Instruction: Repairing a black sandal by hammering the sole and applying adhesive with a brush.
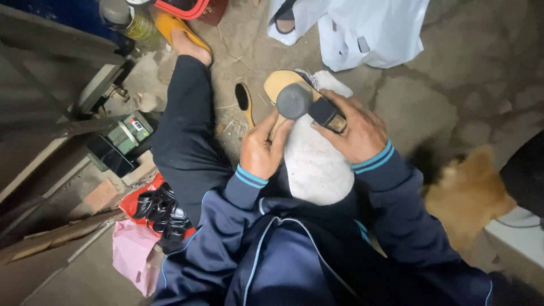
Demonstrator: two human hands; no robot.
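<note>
While one person sits on the ground, two hands work on one shoe [283,85] with a tan sole, turned bottom up on a white cloth [317,164] over the knee. The left hand [262,148] is curled, its fingers and thumb pinching the near edge of the sole. The right hand [358,131] is closed around one dark block heel [309,105], pressing it onto the shoe, just beside the left fingers.

Left of the left hand, one brush [245,103] lies on the bare floor. Lower left of it, one red bag [136,199] holds a pile of black heels; a pink bag [133,255] lies below that. Far above the right hand, white plastic bags [368,31] sit, one with a sandal [285,22] inside. Right of the right hand, the cracked floor is open, up to one tan furry animal [467,192].
</note>
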